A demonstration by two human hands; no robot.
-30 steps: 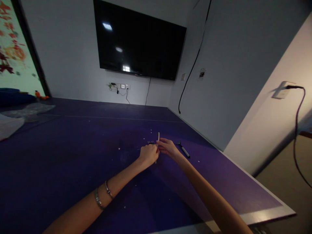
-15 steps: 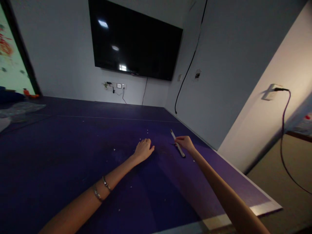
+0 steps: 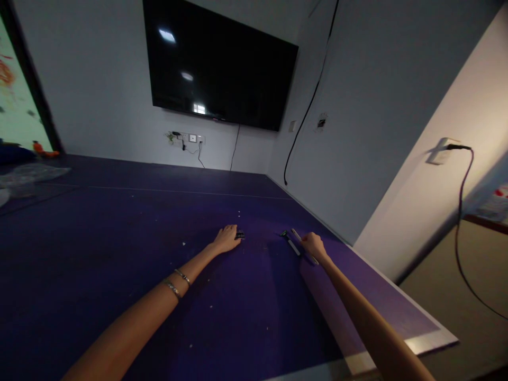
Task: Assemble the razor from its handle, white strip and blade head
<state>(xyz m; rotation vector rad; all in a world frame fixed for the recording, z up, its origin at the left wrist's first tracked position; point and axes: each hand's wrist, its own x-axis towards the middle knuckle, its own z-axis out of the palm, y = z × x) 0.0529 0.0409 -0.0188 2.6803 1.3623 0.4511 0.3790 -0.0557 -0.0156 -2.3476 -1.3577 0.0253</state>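
My left hand (image 3: 226, 239) rests low on the purple tabletop (image 3: 238, 296), fingers curled around a small dark object (image 3: 240, 235) with pale marks that pokes out on the thumb side. The hand covers part of it, and its kind is unclear. In my right hand (image 3: 313, 245) is a slim pale stick-like object (image 3: 296, 234), held slantwise, its two ends showing past the closed fingers. Just left of it lies what looks like a razor (image 3: 292, 245), with a dark greenish head and a grey-white handle; no hand touches it.
Small white scraps (image 3: 183, 244) dot the tabletop. Clear plastic wrapping (image 3: 32, 174) lies at the far left, near an orange item (image 3: 43, 151). A television (image 3: 222, 63) hangs on the back wall. A black cable (image 3: 301, 124) dangles at the right wall, beyond the table's edge.
My right hand has moved right and slightly down with the pale stick, uncovering the razor. My left hand has shifted slightly left, and the small dark object now shows beside it.
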